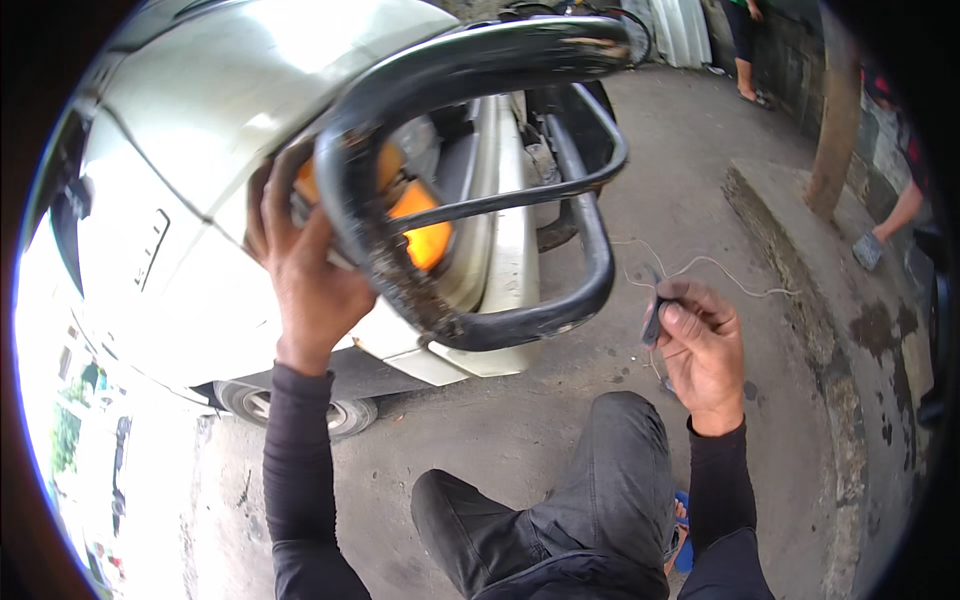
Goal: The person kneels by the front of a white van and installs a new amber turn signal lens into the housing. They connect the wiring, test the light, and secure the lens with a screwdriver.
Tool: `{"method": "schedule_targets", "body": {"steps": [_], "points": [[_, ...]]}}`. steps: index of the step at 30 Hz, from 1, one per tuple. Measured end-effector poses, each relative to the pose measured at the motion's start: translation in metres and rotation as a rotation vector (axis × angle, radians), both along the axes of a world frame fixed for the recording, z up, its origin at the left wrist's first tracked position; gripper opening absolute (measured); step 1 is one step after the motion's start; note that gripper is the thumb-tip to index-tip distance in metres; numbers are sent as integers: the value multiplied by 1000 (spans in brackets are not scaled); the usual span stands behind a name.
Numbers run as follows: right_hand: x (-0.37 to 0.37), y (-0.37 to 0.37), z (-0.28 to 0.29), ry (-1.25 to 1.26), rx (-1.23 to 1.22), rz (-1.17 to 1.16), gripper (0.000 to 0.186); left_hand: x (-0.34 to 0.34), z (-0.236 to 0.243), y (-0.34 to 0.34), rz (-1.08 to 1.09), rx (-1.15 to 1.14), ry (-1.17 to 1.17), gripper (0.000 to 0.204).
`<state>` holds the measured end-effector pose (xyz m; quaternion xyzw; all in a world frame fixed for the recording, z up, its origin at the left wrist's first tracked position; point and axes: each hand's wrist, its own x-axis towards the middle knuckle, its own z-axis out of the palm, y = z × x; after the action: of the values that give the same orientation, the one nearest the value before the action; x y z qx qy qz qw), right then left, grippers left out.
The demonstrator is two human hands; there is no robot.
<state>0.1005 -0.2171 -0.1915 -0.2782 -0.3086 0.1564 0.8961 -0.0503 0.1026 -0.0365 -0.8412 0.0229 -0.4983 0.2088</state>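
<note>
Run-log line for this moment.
left hand: at black tubular guard by orange lamp, contact unclear | right hand: pinching small dark piece | white vehicle: ahead-left

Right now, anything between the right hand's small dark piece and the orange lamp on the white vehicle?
Yes: in this view, the black tubular guard stands between the small dark piece in the right hand and the orange lamp; its thin crossbar passes over the lamp.

Snug, long black sleeves [298,465] show toward eight and four o'clock; seamed dark grey trousers [612,465] near six; a blue sandal [684,558] toward five.
</note>
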Motion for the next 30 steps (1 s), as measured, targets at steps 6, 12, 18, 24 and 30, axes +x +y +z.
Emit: {"method": "schedule_targets", "body": {"steps": [6,12,18,24,30], "points": [[-16,74,61,-24,-183,111,36,1,-2,2,-114,-119,-79,90],[-4,146,97,-13,-143,243,42,-4,-4,7,-165,-173,-34,73],[-6,181,104,-167,-73,273,48,-4,-8,15,-185,-124,-64,72],[-6,188,108,-285,-86,184,45,-3,-9,17,-208,-99,-84,71],[-7,196,112,-329,-98,94,33,-3,-7,17,-213,-132,-83,70]]}}
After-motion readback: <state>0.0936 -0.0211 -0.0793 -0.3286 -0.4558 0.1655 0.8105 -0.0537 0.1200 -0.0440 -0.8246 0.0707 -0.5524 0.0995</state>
